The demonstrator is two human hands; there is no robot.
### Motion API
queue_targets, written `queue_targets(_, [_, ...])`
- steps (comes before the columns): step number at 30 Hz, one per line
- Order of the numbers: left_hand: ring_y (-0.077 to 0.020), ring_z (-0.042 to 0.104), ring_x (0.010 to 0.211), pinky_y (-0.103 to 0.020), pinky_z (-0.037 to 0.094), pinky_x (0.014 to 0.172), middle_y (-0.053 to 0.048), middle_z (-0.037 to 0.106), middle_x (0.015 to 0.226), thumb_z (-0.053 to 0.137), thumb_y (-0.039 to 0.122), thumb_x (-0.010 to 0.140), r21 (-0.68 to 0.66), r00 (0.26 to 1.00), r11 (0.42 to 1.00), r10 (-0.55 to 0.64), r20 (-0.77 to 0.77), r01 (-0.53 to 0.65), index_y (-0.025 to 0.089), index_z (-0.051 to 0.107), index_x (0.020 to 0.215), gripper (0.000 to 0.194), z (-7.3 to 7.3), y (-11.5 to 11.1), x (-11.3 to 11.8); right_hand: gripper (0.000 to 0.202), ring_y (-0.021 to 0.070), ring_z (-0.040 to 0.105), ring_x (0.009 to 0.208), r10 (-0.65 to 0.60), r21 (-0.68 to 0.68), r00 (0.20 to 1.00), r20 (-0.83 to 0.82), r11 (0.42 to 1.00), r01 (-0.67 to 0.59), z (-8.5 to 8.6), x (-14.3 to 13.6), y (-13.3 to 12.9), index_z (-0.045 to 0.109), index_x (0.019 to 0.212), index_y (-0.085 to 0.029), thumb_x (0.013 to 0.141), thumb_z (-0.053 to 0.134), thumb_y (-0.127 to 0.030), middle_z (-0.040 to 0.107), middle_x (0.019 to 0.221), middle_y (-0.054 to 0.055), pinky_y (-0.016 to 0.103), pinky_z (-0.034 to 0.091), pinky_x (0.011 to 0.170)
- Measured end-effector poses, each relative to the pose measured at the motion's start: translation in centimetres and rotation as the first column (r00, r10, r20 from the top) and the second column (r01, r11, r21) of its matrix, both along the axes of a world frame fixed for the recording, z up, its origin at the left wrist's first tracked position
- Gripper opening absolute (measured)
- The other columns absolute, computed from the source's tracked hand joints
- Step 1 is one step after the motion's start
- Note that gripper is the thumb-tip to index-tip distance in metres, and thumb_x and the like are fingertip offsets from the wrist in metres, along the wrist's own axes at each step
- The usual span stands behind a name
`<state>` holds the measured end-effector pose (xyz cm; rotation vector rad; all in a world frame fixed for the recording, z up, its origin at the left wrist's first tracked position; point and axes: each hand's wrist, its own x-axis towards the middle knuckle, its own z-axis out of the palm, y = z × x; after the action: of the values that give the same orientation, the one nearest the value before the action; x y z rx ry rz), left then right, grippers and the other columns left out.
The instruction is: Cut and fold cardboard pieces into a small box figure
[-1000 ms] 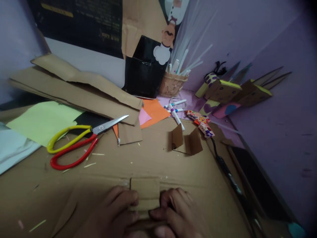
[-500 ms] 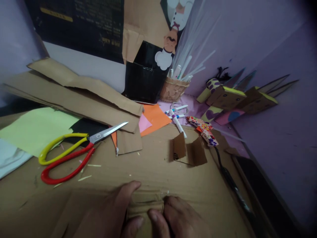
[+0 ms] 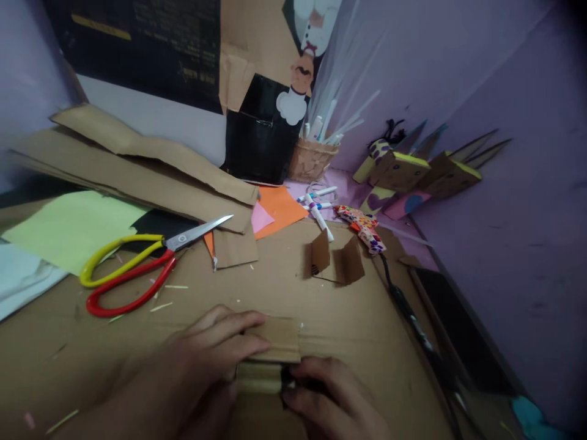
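A small folded cardboard piece (image 3: 279, 339) lies at the bottom centre, its flat top panel above a lighter ridged strip. My left hand (image 3: 211, 354) holds it from the left, fingers stretched over the top panel and thumb mostly hidden. At the right end, my right hand (image 3: 330, 391) pinches the lower edge between thumb and forefinger. A small dark spot shows between those fingertips; I cannot tell whether it is shadow or a separate bit. Scissors (image 3: 169, 244) with one yellow and one red handle lie partly spread to the left, apart from both hands.
Long cardboard strips (image 3: 151, 177) and green paper (image 3: 73, 226) lie at the left. A bent cardboard scrap (image 3: 337, 260), markers (image 3: 318, 217) and a flower-patterned glue gun (image 3: 362, 227) with a black cord sit right. Behind are a basket (image 3: 314, 160) and cardboard animal figures (image 3: 403, 171).
My left fingers have moved onto the top panel, which now shows flat toward the far side. My right thumb and forefinger have shifted to the right end. The view has shifted slightly.
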<state>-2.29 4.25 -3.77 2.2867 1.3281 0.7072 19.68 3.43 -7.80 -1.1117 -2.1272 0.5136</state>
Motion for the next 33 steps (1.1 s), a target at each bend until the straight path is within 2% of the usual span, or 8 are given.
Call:
queue_targets(6, [-0.0173, 0.059, 0.086, -0.025, 0.048, 0.071, -0.005, 0.062, 0.098, 0.043, 0.011, 0.066, -0.126, 0.998, 0.991, 0.039, -0.045, -0.044, 0.022, 0.058, 0.1, 0.038, -0.5, 1.0, 1.2, 0.02, 0.0146, 0.062, 0.069, 0.188, 0.199, 0.98, -0.065, 0.965, -0.172, 0.1, 0.2, -0.2, 0.063, 0.083, -0.024, 0.087, 0.044, -0.023, 0.069, 0.077, 0.003, 0.025, 0.05, 0.062])
queue_targets(8, [-0.0147, 0.059, 0.076, -0.023, 0.045, 0.067, -0.003, 0.062, 0.086, 0.041, 0.011, 0.073, -0.198, 0.998, 0.979, 0.055, 0.017, -0.051, 0.02, 0.061, 0.09, 0.028, -0.3, 1.7, 1.3, 0.019, 0.0154, 0.063, 0.075, 0.219, 0.093, 0.965, -0.144, 0.974, -0.207, 1.1, 0.5, -0.1, 0.061, 0.087, -0.023, 0.088, 0.042, -0.023, 0.068, 0.082, 0.004, 0.026, 0.051, 0.065])
queue_targets(12, [-0.0147, 0.057, 0.075, -0.023, 0.042, 0.068, -0.002, 0.061, 0.077, 0.041, 0.014, 0.078, -0.273, 0.989, 0.96, 0.099, 0.107, -0.066, 0.019, 0.063, 0.082, 0.022, 0.5, 2.4, 1.6, 0.027, 0.0181, 0.062, 0.084, -0.16, -0.354, 0.96, -0.231, 0.932, 0.071, 3.2, 0.3, 1.1, 0.056, 0.104, -0.021, 0.076, 0.058, -0.022, 0.065, 0.096, 0.007, 0.026, 0.051, 0.067])
queue_targets(15, [-0.0148, 0.055, 0.07, -0.024, 0.041, 0.064, -0.001, 0.059, 0.072, 0.042, 0.016, 0.078, -0.295, 0.981, 0.954, 0.108, 0.158, -0.057, 0.017, 0.063, 0.076, 0.021, 0.6, 2.3, 1.9, 0.045, 0.0178, 0.06, 0.073, -0.092, -0.49, 0.974, -0.206, 0.871, -0.021, 3.4, -0.9, 3.0, 0.058, 0.106, -0.02, 0.063, 0.07, -0.023, 0.066, 0.087, 0.004, 0.026, 0.048, 0.059])
queue_targets(18, [-0.0147, 0.054, 0.066, -0.023, 0.04, 0.059, 0.0, 0.059, 0.067, 0.046, 0.017, 0.074, -0.393, 0.964, 0.915, 0.182, 0.194, -0.094, 0.016, 0.064, 0.071, 0.018, 0.4, 2.3, 2.1, 0.014, 0.0119, 0.053, 0.056, -0.093, -0.654, 0.958, -0.27, 0.749, -0.111, 3.0, -2.1, 4.6, 0.064, 0.076, -0.016, 0.062, 0.064, -0.013, 0.061, 0.063, -0.002, 0.022, 0.041, 0.051])
queue_targets(21, [-0.0139, 0.056, 0.064, -0.02, 0.04, 0.056, 0.001, 0.062, 0.065, 0.047, 0.012, 0.068, -0.455, 0.946, 0.887, 0.211, 0.245, -0.08, 0.017, 0.066, 0.07, 0.019, 0.9, 2.6, 2.2, 0.011, 0.0089, 0.048, 0.051, -0.166, -0.696, 0.931, -0.325, 0.709, -0.116, 3.6, -2.8, 5.2, 0.062, 0.064, -0.015, 0.058, 0.059, -0.006, 0.057, 0.056, -0.004, 0.02, 0.037, 0.05])
queue_targets(27, [-0.0136, 0.056, 0.062, -0.02, 0.039, 0.055, 0.001, 0.064, 0.067, 0.046, 0.015, 0.069, -0.25, 0.939, 0.956, 0.22, 0.264, -0.154, 0.018, 0.067, 0.074, 0.022, 4.3, 2.8, 2.3, 0.017, 0.0096, 0.047, 0.053, -0.195, -0.548, 0.919, -0.344, 0.836, -0.027, 7.8, -2.7, 5.3, 0.065, 0.063, -0.016, 0.054, 0.055, -0.006, 0.06, 0.059, -0.002, 0.02, 0.034, 0.048])
queue_targets(33, [-0.0119, 0.046, 0.051, -0.021, 0.029, 0.046, 0.004, 0.05, 0.05, 0.049, 0.021, 0.066, -0.59, 0.948, 0.802, 0.253, 0.195, -0.093, 0.016, 0.061, 0.066, 0.013, 2.9, 3.1, 2.5, 0.009, 0.0073, 0.039, 0.046, -0.123, -0.754, 0.937, -0.326, 0.631, -0.18, 5.2, -2.7, 5.6, 0.063, 0.069, -0.013, 0.063, 0.058, -0.017, 0.05, 0.052, -0.004, 0.02, 0.029, 0.044])
